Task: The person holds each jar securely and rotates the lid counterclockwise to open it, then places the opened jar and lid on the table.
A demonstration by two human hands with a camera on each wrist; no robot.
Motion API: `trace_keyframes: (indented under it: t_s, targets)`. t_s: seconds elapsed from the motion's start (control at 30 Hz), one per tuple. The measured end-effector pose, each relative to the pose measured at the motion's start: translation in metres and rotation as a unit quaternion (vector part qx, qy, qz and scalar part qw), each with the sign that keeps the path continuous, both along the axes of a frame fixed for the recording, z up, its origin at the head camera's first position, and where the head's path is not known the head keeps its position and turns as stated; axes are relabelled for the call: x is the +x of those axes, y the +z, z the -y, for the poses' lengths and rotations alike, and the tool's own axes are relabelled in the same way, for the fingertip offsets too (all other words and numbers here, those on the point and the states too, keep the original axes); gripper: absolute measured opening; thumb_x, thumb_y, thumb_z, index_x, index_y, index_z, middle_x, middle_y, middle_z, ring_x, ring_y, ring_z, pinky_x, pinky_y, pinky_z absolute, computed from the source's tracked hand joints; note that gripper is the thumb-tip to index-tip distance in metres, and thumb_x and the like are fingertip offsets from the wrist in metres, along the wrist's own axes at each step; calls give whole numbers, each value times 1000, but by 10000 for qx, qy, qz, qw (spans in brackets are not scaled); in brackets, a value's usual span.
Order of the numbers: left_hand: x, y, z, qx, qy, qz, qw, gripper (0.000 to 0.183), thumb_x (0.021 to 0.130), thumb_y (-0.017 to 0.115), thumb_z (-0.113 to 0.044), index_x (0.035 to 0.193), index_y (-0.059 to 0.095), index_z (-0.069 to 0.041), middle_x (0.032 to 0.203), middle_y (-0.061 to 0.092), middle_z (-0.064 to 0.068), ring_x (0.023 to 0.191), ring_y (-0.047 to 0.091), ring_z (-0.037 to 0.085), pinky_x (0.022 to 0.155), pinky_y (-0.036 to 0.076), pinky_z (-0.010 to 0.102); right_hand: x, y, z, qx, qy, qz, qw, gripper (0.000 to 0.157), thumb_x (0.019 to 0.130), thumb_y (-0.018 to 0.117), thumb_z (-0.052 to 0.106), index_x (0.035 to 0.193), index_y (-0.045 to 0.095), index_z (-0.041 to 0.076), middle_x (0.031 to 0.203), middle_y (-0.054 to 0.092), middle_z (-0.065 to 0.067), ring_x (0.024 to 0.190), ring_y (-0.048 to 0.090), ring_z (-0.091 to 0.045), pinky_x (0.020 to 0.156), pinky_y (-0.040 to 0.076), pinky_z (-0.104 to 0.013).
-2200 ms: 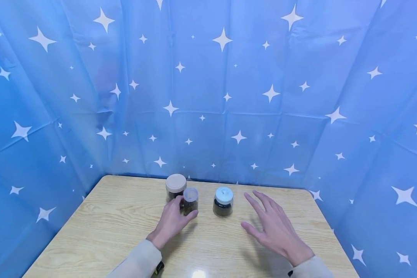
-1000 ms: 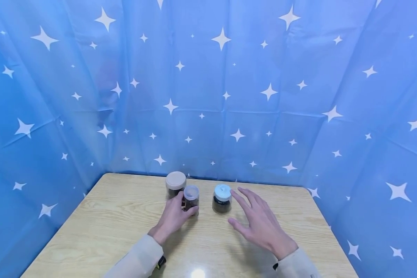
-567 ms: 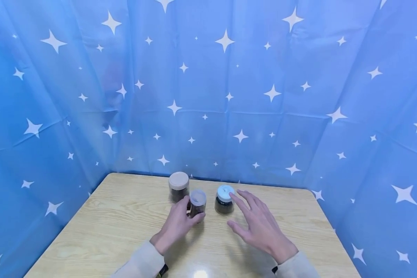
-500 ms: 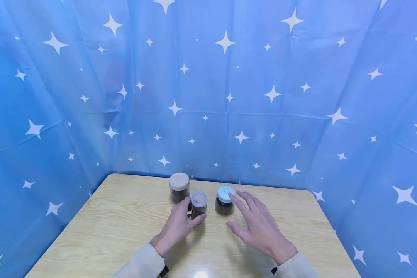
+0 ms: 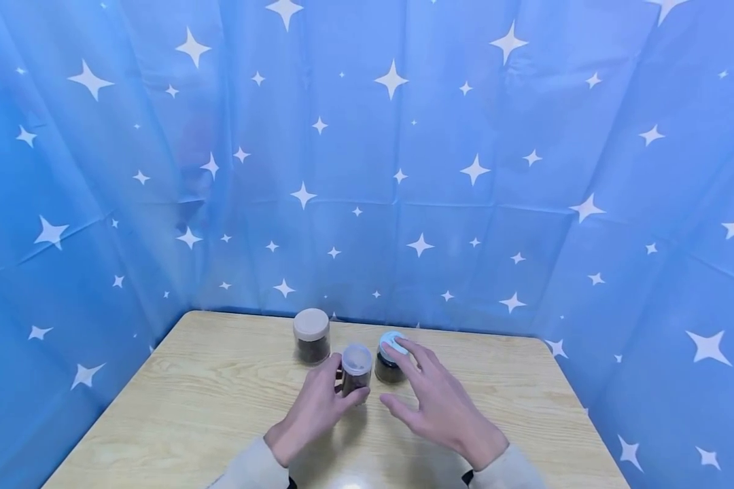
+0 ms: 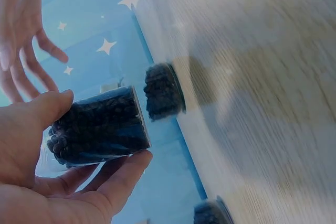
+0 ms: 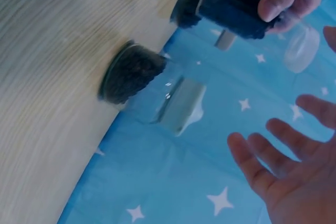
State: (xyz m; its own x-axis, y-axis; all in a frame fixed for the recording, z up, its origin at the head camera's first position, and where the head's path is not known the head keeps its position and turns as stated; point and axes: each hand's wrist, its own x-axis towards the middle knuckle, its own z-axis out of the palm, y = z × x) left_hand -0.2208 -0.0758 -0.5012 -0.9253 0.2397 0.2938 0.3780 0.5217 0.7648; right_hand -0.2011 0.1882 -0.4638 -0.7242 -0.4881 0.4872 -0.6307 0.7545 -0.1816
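Observation:
A slim clear jar with a translucent lid is in the grip of my left hand, fingers and thumb round its sides. Dark bean-like pieces fill much of the jar, and the left wrist view shows it raised off the table. My right hand hovers just right of it, fingers spread and holding nothing. Behind those fingertips stands a squat jar with a light blue lid, partly hidden in the head view. The right wrist view shows this squat jar apart from the hand, dark pieces at its bottom.
A wider jar with a pale pinkish lid and dark contents stands behind and left of the held jar. The light wooden table ends at a blue curtain printed with white stars.
My left hand has carried the slim jar toward me and to the right, away from the wider jar. My right hand has moved left, toward the held jar.

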Motion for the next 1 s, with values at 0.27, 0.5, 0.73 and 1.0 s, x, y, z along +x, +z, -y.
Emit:
trace_keyframes:
  t_s: [0.27,0.5,0.73,1.0]
  targets:
    - [7,1,-8,9,-323,-82,9994,53,100,95,-29,136,67,-1,135,79,21,128,81,41,97,73,47,5,6,11,-147,219,20,9997,89,106,84,51,182,40,33,180,53,-8,160,60,-33,108,69,-54]
    - [12,7,-14,-61,-534,-215,9983,47,101,94,-26,134,69,-4,129,80,16,120,81,32,94,73,40,3,9,18,-197,370,22,9991,84,109,82,51,180,44,30,175,57,-9,155,64,-30,111,68,-51]
    - [17,6,-19,-70,-679,-426,9968,40,102,92,-23,132,70,-7,127,80,11,116,80,23,92,71,32,4,9,25,-376,538,-85,9978,78,107,87,41,175,52,25,166,65,-7,147,70,-27,108,69,-47]
    - [18,4,-21,78,-733,-496,9960,34,100,89,-12,128,70,-8,126,80,10,116,81,23,95,72,33,1,9,33,-487,760,-362,9953,65,104,90,31,163,66,19,152,71,-6,135,73,-24,105,70,-44]
